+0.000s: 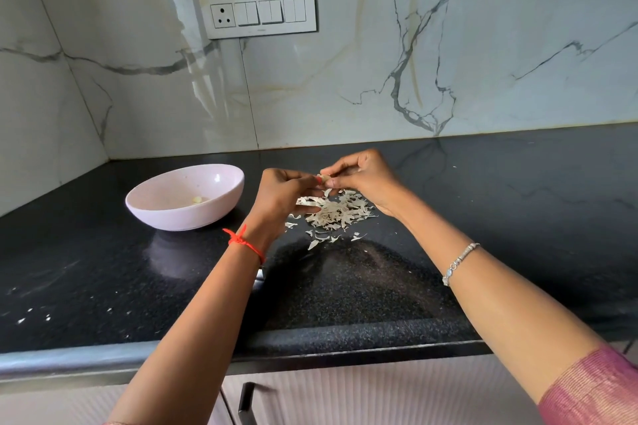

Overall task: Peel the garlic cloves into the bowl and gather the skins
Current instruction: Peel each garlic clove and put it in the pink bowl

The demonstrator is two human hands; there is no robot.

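A pale pink bowl [221, 183] stands on the black counter at the left, with a peeled garlic clove [197, 199] inside it. My left hand [281, 195] and my right hand [362, 176] meet above the counter, both pinching one small garlic clove [324, 178] between their fingertips. Directly below the hands lies a loose heap of papery garlic skins [333, 212], with a few stray flakes in front of it.
The black granite counter [500, 217] runs to a marble wall at the back and left. A switch plate with a socket [258, 12] is on the wall. White specks dot the counter's front left. A cabinet handle [245, 402] shows below the counter's edge.
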